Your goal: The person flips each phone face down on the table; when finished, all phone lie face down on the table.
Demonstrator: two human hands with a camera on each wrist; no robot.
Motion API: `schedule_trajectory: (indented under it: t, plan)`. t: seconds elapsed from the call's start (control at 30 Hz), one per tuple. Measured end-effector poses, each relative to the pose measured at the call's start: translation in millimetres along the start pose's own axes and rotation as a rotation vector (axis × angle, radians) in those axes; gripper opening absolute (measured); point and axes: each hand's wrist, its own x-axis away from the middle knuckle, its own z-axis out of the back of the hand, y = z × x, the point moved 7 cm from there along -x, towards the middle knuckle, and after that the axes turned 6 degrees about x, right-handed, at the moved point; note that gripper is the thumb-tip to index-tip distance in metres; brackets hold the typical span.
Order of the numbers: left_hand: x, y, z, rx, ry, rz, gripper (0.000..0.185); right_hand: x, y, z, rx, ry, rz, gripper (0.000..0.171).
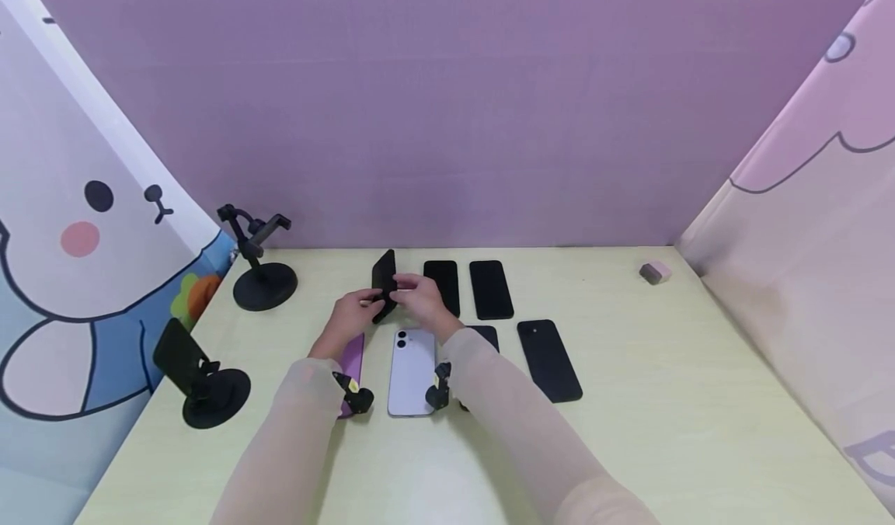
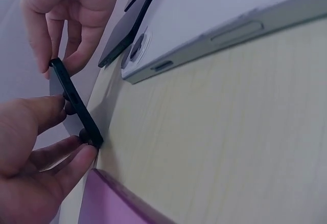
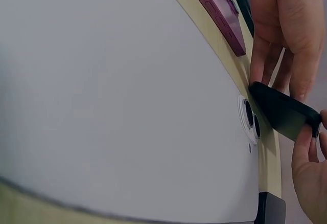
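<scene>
A black smartphone [image 1: 384, 275] stands on edge, tilted, toward the back left of the table, between my two hands. My left hand [image 1: 349, 319] pinches its near, lower end; in the left wrist view the thumb and fingers [image 2: 76, 170] lie on either side of it. With thumb and fingertips, my right hand [image 1: 423, 304] holds the side facing right. In the right wrist view its narrow edge and dark face [image 3: 283, 112] show between both hands. Nearest below the hands lie a white smartphone [image 1: 411, 373], camera side up, and a purple smartphone [image 1: 353, 358], partly under my left wrist.
Two black phones, the left one [image 1: 442, 280] and the right one [image 1: 492, 290], lie along the back. Another black phone [image 1: 549, 360] lies right of my right sleeve, which partly covers one more [image 1: 487, 334]. Two black stands [image 1: 265, 286] [image 1: 217, 398] are at left; a small block [image 1: 655, 272] sits far right.
</scene>
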Motion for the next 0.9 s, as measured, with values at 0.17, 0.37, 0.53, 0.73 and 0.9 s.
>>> schedule_trajectory:
  t: [0.17, 0.37, 0.53, 0.73, 0.9]
  plan:
    - [-0.5, 2.6, -1.2, 0.039, 0.02, -0.003, 0.039, -0.1, -0.9, 0.1, -0.078, -0.003, -0.004, 0.039]
    - [0.2, 9.6, -1.5, 0.083, 0.053, -0.051, 0.037, -0.3, 0.4, -1.0, -0.147, -0.014, -0.015, 0.04]
    - [0.9, 10.6, -2.3, 0.128, 0.074, -0.031, 0.036, -0.2, 0.8, -2.4, -0.174, -0.035, -0.013, 0.039]
    - [0.7, 8.0, -5.6, 0.259, 0.061, 0.002, 0.037, -0.1, 0.4, -3.0, -0.181, -0.048, 0.004, 0.037]
    - [0.1, 4.4, -8.6, 0.408, 0.037, 0.04, 0.04, 0.4, -1.7, -3.5, -0.184, -0.063, 0.022, 0.036]
